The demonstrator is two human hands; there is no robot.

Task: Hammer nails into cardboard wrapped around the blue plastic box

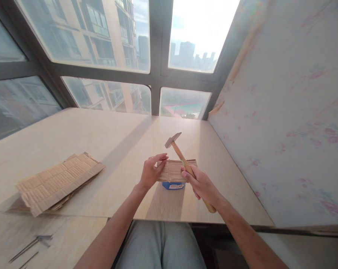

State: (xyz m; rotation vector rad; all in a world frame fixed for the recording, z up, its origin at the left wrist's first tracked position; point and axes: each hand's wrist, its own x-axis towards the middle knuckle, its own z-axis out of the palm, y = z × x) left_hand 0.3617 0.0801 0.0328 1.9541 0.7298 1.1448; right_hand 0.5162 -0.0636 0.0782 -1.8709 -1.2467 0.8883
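My right hand [204, 183] is wrapped around the wooden handle of a hammer [179, 153]. The hammer's metal head is raised above and beyond a ribbed piece of corrugated cardboard [174, 172]. This cardboard rests on top of a blue object with a white label [173, 185], mostly hidden beneath it. At the cardboard's left far corner is my left hand [153, 170], thumb and fingers pinched together near its surface. Whatever the fingertips may hold is too small to make out.
A stack of cardboard sheets [61, 181] lies on the pale wooden tabletop [124, 157] at the left. Several long thin metal pieces, like nails [25, 248], lie near the front left. Windows [107, 93] border the far side, and a flowered wall [292, 123] the right.
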